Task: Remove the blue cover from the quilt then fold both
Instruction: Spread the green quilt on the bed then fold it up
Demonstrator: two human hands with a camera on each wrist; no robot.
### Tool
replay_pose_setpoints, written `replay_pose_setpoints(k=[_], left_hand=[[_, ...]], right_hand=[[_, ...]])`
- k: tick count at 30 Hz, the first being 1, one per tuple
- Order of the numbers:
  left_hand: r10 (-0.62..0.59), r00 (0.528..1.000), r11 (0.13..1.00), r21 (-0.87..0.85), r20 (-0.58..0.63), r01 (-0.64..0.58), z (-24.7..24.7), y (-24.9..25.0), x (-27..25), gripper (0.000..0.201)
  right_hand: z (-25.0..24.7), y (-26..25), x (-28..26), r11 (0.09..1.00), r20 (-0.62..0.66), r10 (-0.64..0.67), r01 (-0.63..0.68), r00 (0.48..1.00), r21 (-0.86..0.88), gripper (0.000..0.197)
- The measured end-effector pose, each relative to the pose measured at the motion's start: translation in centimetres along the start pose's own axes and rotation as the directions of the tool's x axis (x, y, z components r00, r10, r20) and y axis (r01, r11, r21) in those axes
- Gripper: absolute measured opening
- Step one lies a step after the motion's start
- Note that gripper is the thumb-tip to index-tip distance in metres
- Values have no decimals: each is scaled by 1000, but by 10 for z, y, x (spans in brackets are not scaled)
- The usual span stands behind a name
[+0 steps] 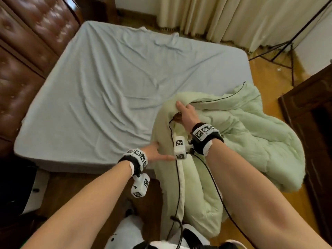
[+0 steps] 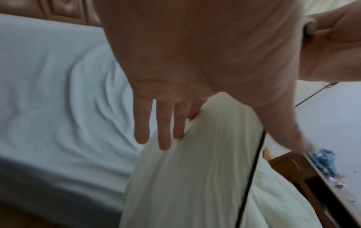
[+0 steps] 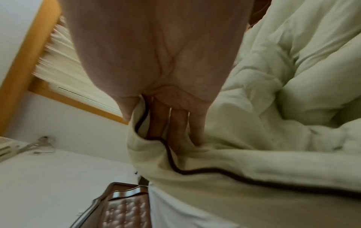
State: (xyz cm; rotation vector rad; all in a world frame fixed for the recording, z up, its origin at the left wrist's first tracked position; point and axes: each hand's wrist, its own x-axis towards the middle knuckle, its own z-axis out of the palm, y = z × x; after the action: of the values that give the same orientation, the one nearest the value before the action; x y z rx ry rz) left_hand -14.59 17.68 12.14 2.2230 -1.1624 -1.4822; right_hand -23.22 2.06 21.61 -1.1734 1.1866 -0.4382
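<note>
A pale green quilt [image 1: 251,141] with dark piping is bunched at the bed's near right corner, and part of it hangs down to the floor. My left hand [image 1: 158,153] holds a fold of the quilt [image 2: 195,169] between thumb and straight fingers [image 2: 162,123]. Farther up, my right hand [image 1: 185,112] has its fingers [image 3: 175,123] tucked under the piped edge of the quilt [image 3: 273,108], thumb outside. A wrinkled light blue cloth [image 1: 116,87] lies flat over the whole bed top. I cannot tell whether it is the cover or a sheet.
A brown tufted headboard [image 1: 27,51] runs along the bed's left side. Cream curtains [image 1: 215,18] hang behind, with a black stand [image 1: 287,51] on the wooden floor at the right. Dark wooden furniture [image 1: 309,123] is close to the quilt's right side.
</note>
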Motion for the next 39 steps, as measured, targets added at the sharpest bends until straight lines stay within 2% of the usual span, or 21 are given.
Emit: replay_pose_setpoints(k=[1, 3, 5, 7, 9, 12, 16, 20, 24, 28, 32, 36, 38, 39], left_hand=[[4, 1000, 999, -44, -23, -5, -19, -3, -2, 127], [-30, 993, 990, -138, -114, 14, -52, -6, -1, 111], [-47, 968, 998, -57, -247, 34, -84, -9, 4, 76], [-38, 918, 996, 63, -394, 69, -122, -21, 10, 43], [-47, 872, 986, 115, -488, 117, -164, -36, 12, 30], [-38, 828, 965, 195, -560, 177, -225, -53, 12, 29], [-5, 784, 941, 262, -620, 213, -294, -69, 16, 29], [55, 714, 938, 282, -698, 203, -372, -82, 13, 27], [90, 625, 944, 266, -775, 193, -464, -103, 1, 28], [107, 568, 954, 246, -816, 173, -555, -165, -16, 27], [86, 572, 955, 231, -815, 186, -649, -239, -37, 30], [29, 554, 971, 155, -832, 182, -703, -295, -36, 28], [-26, 603, 987, 77, -798, 144, -711, -323, -13, 32], [-39, 642, 992, 47, -766, 117, -708, -332, 2, 37]], right_hand=[[21, -15, 0, 1000, 0, -20, 20, 1000, 23, 35], [55, -43, -3, 997, 21, -53, 52, 998, 50, 22], [79, -63, 1, 996, 38, -67, 64, 997, 65, 19], [93, -74, 12, 995, 30, -95, 94, 995, 47, 20], [103, -77, 33, 993, -11, -117, 117, 993, -1, 28], [126, -75, 64, 989, -48, -137, 134, 989, -61, 43], [174, -93, 93, 984, -82, -175, 173, 981, -34, 35], [225, -138, 117, 971, -88, -240, 238, 967, -37, 34], [302, -194, 132, 951, -63, -308, 308, 949, -4, 34], [409, -236, 138, 926, -7, -378, 378, 926, 24, 36], [525, -265, 138, 930, 5, -367, 367, 930, 31, 42], [602, -264, 152, 950, 79, -309, 311, 948, -8, 42], [628, -252, 161, 960, 215, -274, 280, 937, 4, 38], [633, -243, 165, 967, 268, -234, 253, 935, -37, 45]])
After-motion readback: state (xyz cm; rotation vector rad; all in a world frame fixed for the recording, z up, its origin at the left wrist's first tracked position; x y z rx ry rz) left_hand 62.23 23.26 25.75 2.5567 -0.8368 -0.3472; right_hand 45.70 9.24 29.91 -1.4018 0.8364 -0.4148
